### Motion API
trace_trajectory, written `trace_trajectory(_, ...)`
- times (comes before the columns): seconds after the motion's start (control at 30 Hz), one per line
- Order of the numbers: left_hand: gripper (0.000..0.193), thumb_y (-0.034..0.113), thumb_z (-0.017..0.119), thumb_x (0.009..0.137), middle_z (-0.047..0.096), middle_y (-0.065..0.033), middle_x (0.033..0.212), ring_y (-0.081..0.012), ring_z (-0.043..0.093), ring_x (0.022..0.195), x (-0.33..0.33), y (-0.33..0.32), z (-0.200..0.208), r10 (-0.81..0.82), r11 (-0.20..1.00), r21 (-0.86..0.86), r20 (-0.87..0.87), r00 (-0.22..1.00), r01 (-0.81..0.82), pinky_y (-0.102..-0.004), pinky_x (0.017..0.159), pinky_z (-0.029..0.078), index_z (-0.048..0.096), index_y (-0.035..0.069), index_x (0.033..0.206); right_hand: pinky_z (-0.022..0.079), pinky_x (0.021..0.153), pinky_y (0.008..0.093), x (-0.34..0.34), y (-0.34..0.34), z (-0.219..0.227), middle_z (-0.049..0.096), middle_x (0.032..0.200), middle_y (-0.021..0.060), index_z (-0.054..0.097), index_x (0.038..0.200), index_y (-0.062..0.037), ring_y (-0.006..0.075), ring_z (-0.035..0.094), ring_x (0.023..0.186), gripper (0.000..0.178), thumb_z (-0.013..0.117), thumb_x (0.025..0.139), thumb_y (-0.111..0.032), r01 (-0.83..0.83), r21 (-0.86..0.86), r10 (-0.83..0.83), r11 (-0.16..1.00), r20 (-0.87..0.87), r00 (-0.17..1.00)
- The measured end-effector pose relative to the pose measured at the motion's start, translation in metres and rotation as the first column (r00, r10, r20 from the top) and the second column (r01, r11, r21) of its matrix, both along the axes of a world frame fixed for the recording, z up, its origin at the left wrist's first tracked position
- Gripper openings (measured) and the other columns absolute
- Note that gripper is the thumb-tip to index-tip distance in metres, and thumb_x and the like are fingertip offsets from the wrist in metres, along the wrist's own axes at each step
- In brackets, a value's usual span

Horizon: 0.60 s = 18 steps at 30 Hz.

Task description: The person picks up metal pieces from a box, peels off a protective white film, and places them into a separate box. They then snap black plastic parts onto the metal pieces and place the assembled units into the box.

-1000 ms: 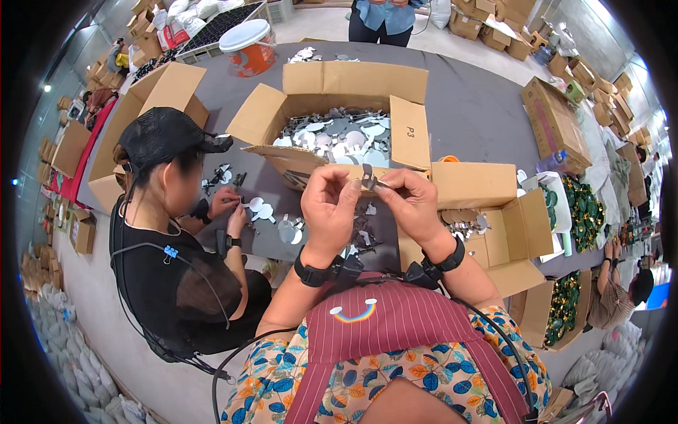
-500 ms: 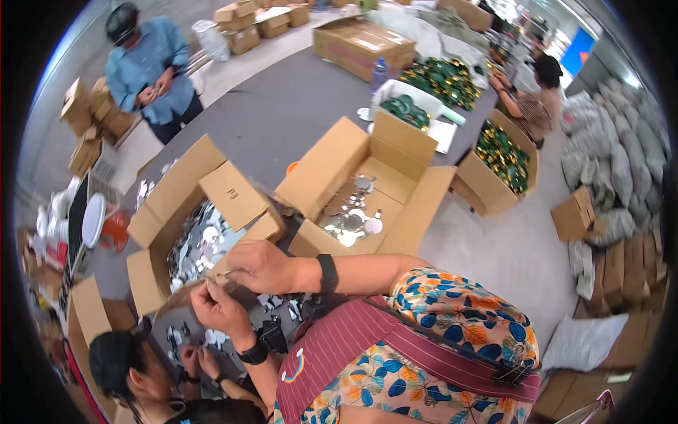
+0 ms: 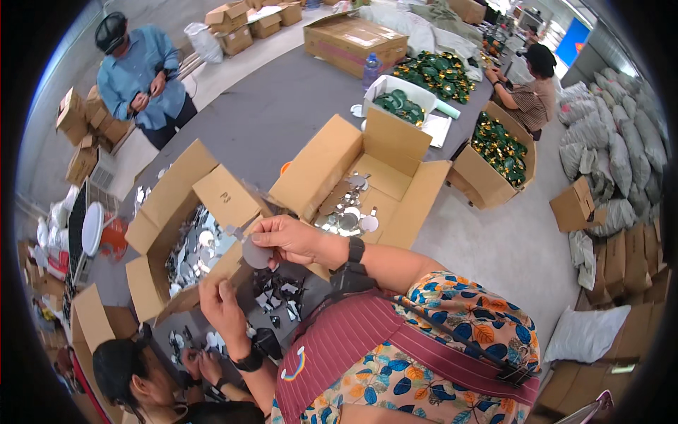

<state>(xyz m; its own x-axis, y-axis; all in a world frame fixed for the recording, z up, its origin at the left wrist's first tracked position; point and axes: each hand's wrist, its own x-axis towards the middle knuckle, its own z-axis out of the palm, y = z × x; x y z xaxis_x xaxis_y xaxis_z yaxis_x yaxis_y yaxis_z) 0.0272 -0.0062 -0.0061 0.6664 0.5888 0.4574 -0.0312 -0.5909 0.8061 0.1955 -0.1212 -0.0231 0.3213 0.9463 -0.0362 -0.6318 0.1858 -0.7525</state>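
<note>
Between the thumb and fingers of my right hand (image 3: 295, 240) is a flat grey round disc (image 3: 256, 254) with a small tab. Lower and to its left, my left hand (image 3: 224, 314) has curled fingers; whatever they hold, if anything, is hidden. Just beyond my hands an open carton (image 3: 145, 284) is heaped with shiny silver pieces (image 3: 201, 249). Beside it on the right, another open carton (image 3: 307, 201) has a layer of silver discs with tabs (image 3: 353, 212) on its bottom. Dark and silver scraps (image 3: 279, 291) lie on the table below my right hand.
Close on my left a co-worker (image 3: 131, 374) handles small pieces. Across the grey table (image 3: 261, 92) stands another person (image 3: 141, 78); a third (image 3: 533, 92) sits far right. Green and gold pieces fill a carton (image 3: 498, 152) and a white tub (image 3: 401, 104). Sacks (image 3: 614, 148) line the right.
My hands have come apart. The right hand has moved up and to the right, and the grey disc in it now shows plainly. My left hand stays nearly in place.
</note>
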Motion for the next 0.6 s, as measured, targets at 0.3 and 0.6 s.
trace_trajectory(0.3,0.008,0.006,0.056,0.086,0.053,-0.0013,0.083,-0.0066,0.049,0.07,0.037,-0.002,0.023,-0.121,0.799,-0.519,0.352,0.928,0.302,-0.0211,0.06,0.042,0.06,0.002,0.092,0.044,0.054,0.0276,-0.036,0.003,-0.025,0.053,0.079,0.0009,0.054,0.106,-0.0081,0.0151,0.048,0.069,0.019,0.052,0.092,-0.021,-0.329,0.093,0.331,0.94,-0.486,0.809)
trace_trajectory(0.6,0.021,0.016,0.064,0.084,0.053,-0.0031,0.076,-0.0112,0.047,0.073,0.014,0.027,0.0,-0.399,0.638,-0.585,0.306,0.865,0.501,-0.0249,0.069,0.038,0.058,0.0,0.073,0.046,0.067,0.0235,-0.041,0.006,-0.007,0.062,0.089,0.0027,0.06,0.103,-0.0012,0.0092,0.057,0.075,0.019,0.056,0.089,-0.014,-0.127,0.024,0.128,0.992,-0.095,0.987)
